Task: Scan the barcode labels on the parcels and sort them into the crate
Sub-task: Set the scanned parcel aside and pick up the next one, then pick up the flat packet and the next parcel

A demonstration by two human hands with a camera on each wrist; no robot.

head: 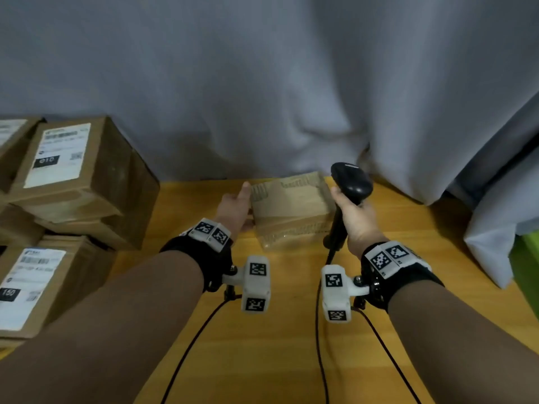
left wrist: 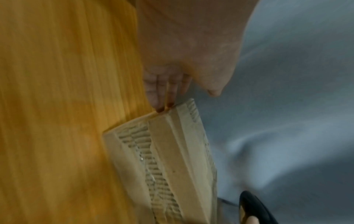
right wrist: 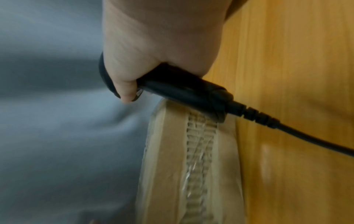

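Corrugated cardboard parcel [head: 291,209] lies flat mid-table [head: 262,345], long axis left to right, no label showing on top, so probably face down. Stiff, likely light; tape looks slick, so grip the short ends. Left hand [head: 234,209] has straight fingers [left wrist: 159,92] touching its left end. Right hand [head: 355,217] is wrapped round the barcode scanner [head: 351,179].

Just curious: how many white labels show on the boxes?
3, all at left: top box label, bottom box label, and a cut-off label at the far-left edge. Others may be hidden.
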